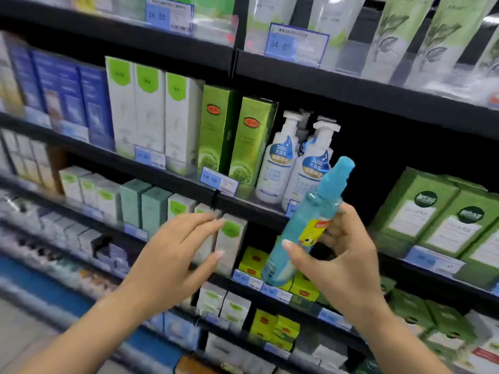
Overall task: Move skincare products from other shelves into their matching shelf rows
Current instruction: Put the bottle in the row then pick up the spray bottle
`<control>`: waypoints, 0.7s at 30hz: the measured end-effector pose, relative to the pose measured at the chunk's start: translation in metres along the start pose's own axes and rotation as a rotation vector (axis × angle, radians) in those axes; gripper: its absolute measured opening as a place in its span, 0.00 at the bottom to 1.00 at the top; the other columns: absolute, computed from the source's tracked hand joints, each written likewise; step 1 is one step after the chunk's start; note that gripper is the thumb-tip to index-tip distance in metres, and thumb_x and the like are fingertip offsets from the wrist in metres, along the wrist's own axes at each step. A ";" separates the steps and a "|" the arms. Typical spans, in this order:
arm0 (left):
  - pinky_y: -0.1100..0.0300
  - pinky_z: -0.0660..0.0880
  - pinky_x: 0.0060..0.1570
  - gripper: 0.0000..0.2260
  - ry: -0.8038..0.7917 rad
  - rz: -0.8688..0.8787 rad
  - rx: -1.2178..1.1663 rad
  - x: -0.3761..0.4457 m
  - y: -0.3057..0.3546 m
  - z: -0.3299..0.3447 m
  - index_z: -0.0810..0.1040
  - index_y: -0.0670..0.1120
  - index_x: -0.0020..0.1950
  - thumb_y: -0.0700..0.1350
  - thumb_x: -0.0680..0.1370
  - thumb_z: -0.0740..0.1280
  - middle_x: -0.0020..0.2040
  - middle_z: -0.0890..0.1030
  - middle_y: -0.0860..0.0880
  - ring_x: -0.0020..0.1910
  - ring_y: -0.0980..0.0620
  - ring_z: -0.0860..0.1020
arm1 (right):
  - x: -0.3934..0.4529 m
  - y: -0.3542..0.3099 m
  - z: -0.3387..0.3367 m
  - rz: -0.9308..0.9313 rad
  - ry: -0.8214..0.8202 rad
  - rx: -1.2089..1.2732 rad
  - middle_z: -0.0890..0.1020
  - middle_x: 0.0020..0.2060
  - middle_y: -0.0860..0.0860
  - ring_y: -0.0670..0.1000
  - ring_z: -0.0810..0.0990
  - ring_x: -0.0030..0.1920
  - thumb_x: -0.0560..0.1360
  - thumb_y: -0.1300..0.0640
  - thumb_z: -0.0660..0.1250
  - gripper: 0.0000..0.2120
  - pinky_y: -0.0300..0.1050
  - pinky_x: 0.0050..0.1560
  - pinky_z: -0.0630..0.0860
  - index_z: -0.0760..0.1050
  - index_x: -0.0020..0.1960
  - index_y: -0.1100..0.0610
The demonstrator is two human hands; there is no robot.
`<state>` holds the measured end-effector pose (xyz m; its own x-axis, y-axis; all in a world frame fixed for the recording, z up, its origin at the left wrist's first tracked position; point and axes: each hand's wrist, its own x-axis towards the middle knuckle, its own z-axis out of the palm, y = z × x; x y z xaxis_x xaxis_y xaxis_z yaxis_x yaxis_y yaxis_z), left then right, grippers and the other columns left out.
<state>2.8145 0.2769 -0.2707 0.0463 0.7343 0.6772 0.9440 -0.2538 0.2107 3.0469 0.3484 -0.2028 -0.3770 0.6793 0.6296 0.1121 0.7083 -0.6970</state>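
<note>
Far to the left of the blue spray bottle [307, 225], on the middle shelf, stands a row of dark blue boxes [67, 95], and next come three tall white boxes with green tops [149, 112]. Closer to the bottle are two bright green boxes [235, 139], with a blue price tag [219, 181] on the shelf edge below them. My left hand [175, 263] is lower and left of the bottle, fingers straight and spread, holding nothing; its fingertips lie in front of a small white box with a green patch [231, 238] on the next shelf down, though I cannot tell if they touch it. Just behind the bottle's cap stand two white pump bottles [294, 166] with blue labels. I hold the spray bottle tilted, cap up and to the right, in front of the shelves rather than on any of them; my right hand [343, 255] is wrapped around its middle, thumb across the front, fingers behind. Below the bottle sit small yellow-green boxes [252, 261]. To its right are large green boxes with white labels [442, 214].
</note>
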 end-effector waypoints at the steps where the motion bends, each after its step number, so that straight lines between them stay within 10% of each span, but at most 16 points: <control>1: 0.54 0.68 0.63 0.21 -0.015 -0.027 0.031 -0.015 0.000 -0.006 0.75 0.44 0.65 0.54 0.78 0.61 0.62 0.76 0.48 0.62 0.50 0.73 | -0.008 0.005 0.012 0.029 -0.063 0.029 0.80 0.46 0.40 0.44 0.80 0.47 0.64 0.56 0.78 0.25 0.32 0.46 0.74 0.71 0.57 0.46; 9: 0.54 0.70 0.60 0.19 -0.125 -0.361 0.233 -0.157 -0.020 -0.053 0.77 0.43 0.62 0.53 0.77 0.63 0.58 0.79 0.47 0.56 0.47 0.76 | -0.058 0.031 0.138 0.162 -0.510 0.222 0.79 0.49 0.39 0.45 0.81 0.47 0.64 0.48 0.74 0.24 0.39 0.47 0.77 0.68 0.55 0.36; 21: 0.58 0.69 0.52 0.19 0.028 -0.786 0.470 -0.323 -0.145 -0.197 0.77 0.45 0.61 0.56 0.77 0.60 0.55 0.79 0.48 0.52 0.48 0.77 | -0.046 -0.059 0.410 0.167 -0.876 0.359 0.84 0.44 0.45 0.43 0.83 0.45 0.67 0.59 0.77 0.24 0.40 0.48 0.79 0.72 0.59 0.49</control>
<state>2.5986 -0.0476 -0.3804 -0.6675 0.5703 0.4787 0.7367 0.5993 0.3133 2.6809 0.1966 -0.3311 -0.9512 0.2779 0.1343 -0.0070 0.4155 -0.9096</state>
